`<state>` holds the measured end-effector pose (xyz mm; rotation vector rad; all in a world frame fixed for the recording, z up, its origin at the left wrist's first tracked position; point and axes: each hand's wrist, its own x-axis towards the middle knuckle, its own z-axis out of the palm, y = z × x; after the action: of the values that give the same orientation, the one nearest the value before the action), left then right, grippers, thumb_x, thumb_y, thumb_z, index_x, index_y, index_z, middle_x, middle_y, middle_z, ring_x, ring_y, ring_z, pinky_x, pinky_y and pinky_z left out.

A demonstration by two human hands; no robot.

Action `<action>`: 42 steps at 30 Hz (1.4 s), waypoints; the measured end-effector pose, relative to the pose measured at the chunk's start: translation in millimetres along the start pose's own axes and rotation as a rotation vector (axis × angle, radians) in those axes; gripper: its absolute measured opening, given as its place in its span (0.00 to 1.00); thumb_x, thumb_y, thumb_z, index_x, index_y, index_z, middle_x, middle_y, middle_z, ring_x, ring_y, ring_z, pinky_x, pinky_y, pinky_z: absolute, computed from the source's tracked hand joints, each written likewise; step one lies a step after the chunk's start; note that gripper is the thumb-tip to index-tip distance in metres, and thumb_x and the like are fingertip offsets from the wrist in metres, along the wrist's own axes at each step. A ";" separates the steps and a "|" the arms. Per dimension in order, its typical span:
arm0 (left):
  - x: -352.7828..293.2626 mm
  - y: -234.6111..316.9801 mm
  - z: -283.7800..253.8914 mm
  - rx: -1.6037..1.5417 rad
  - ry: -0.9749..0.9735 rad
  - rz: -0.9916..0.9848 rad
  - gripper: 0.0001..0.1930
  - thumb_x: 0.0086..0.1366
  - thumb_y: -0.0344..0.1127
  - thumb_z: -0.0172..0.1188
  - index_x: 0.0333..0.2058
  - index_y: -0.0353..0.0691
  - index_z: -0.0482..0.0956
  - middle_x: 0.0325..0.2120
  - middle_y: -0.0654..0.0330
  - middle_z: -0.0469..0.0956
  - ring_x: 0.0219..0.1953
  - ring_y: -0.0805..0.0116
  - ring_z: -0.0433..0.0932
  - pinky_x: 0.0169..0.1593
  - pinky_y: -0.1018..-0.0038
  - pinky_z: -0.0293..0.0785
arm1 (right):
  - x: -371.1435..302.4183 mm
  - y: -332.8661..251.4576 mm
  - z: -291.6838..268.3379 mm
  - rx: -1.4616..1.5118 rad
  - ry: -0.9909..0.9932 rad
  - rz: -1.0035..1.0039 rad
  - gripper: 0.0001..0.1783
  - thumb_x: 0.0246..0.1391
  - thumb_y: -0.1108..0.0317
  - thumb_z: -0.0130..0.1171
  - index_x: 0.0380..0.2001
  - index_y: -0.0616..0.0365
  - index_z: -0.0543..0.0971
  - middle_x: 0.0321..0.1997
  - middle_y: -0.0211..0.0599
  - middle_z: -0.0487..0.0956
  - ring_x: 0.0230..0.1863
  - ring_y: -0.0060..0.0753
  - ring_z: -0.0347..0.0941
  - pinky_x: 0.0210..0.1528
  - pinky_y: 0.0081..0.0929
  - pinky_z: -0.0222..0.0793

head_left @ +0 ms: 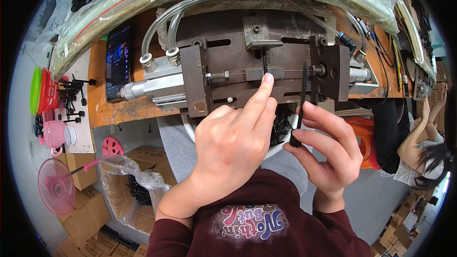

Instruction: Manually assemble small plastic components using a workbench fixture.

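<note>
My left hand (pixel 231 140) reaches over a dark metal fixture (pixel 216 21), index finger stretched out and the others partly bent. Its fingertip lies at the near end of a thin black rod (pixel 265 61), which sits in the small grey block (pixel 256 74) mid-fixture. The left thumb is hidden. To the right, my right hand (pixel 328 147) pinches a mascara wand (pixel 301 107) by its black cap end. The wand stands nearly upright, bristles up, in front of the fixture's right-hand block (pixel 328 69).
Pneumatic cylinders (pixel 164 88) with clear hoses flank the fixture. A phone (pixel 118 64) leans on the left of the wooden bench (pixel 102 109). Beneath my hands is a white-rimmed container (pixel 273 152) of black parts. A pink fan (pixel 57 186), lined carton (pixel 119 195) and another person (pixel 414 147) are around.
</note>
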<state>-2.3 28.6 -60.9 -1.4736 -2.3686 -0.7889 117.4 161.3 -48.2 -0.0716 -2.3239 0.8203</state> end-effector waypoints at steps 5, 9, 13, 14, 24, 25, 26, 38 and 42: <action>-1.3 -0.4 0.2 -0.025 0.021 -0.001 0.13 0.47 0.30 0.71 0.35 0.38 0.83 0.46 0.58 0.82 0.20 0.72 0.75 0.26 0.79 0.69 | -0.7 3.0 5.1 0.005 -0.024 -0.068 0.17 0.34 0.78 0.72 0.33 0.65 0.83 0.48 0.51 0.81 0.42 0.47 0.81 0.40 0.33 0.79; -6.3 -0.3 -18.1 -0.160 -0.053 0.006 0.13 0.46 0.30 0.71 0.33 0.37 0.83 0.46 0.58 0.82 0.21 0.70 0.77 0.26 0.78 0.70 | 2.8 5.0 6.2 -0.009 -0.037 -0.089 0.16 0.35 0.79 0.71 0.33 0.66 0.82 0.49 0.52 0.81 0.41 0.46 0.81 0.39 0.32 0.79; -28.7 -3.7 -30.1 -0.348 -0.157 -0.009 0.12 0.45 0.31 0.72 0.30 0.38 0.83 0.44 0.57 0.83 0.23 0.70 0.80 0.26 0.77 0.71 | 6.2 8.4 13.0 -0.047 -0.115 -0.072 0.13 0.38 0.79 0.68 0.32 0.66 0.81 0.50 0.52 0.80 0.37 0.42 0.82 0.37 0.29 0.77; -32.1 -4.0 -35.1 -0.382 -0.227 -0.050 0.12 0.44 0.31 0.72 0.30 0.38 0.83 0.43 0.56 0.83 0.25 0.69 0.81 0.27 0.77 0.74 | 7.9 9.8 15.6 -0.106 -0.142 -0.096 0.11 0.39 0.78 0.66 0.31 0.66 0.80 0.50 0.52 0.80 0.34 0.37 0.81 0.34 0.26 0.76; -54.6 -12.3 -43.7 -0.744 -0.068 -0.294 0.13 0.45 0.23 0.73 0.33 0.36 0.86 0.38 0.55 0.82 0.36 0.64 0.83 0.38 0.72 0.81 | 26.5 7.9 26.9 -0.399 -0.268 -0.200 0.07 0.43 0.75 0.60 0.29 0.63 0.77 0.52 0.53 0.79 0.18 0.18 0.70 0.23 0.19 0.64; -56.0 -14.4 -43.5 -0.776 -0.077 -0.273 0.13 0.45 0.23 0.74 0.33 0.37 0.86 0.37 0.55 0.82 0.36 0.63 0.83 0.38 0.72 0.81 | 26.5 6.8 27.1 -0.394 -0.264 -0.170 0.08 0.42 0.75 0.63 0.30 0.62 0.78 0.52 0.49 0.80 0.18 0.20 0.69 0.23 0.20 0.64; -57.3 -14.5 -42.2 -0.830 -0.080 -0.316 0.13 0.45 0.22 0.74 0.33 0.37 0.86 0.34 0.55 0.83 0.36 0.64 0.83 0.39 0.73 0.81 | 26.0 5.3 27.3 -0.390 -0.260 -0.141 0.10 0.42 0.75 0.65 0.31 0.61 0.78 0.53 0.44 0.80 0.18 0.23 0.68 0.23 0.20 0.64; -74.3 -15.0 -29.4 -1.552 -0.026 -0.614 0.14 0.49 0.12 0.66 0.37 0.24 0.81 0.41 0.41 0.80 0.42 0.53 0.83 0.48 0.63 0.83 | 23.9 2.6 28.4 -0.381 -0.260 -0.097 0.12 0.41 0.75 0.68 0.32 0.60 0.79 0.54 0.39 0.80 0.16 0.24 0.64 0.21 0.21 0.63; -75.2 -14.2 -29.6 -1.595 -0.037 -0.596 0.15 0.50 0.11 0.66 0.38 0.24 0.81 0.41 0.39 0.80 0.42 0.51 0.83 0.48 0.62 0.83 | 23.6 2.2 29.4 -0.387 -0.259 -0.095 0.12 0.41 0.76 0.68 0.32 0.59 0.78 0.54 0.38 0.81 0.15 0.25 0.63 0.21 0.21 0.62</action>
<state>17.6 -49.6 -76.2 -0.8667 -1.9899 -3.2143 80.8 153.2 -53.0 -0.0219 -2.6812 0.3387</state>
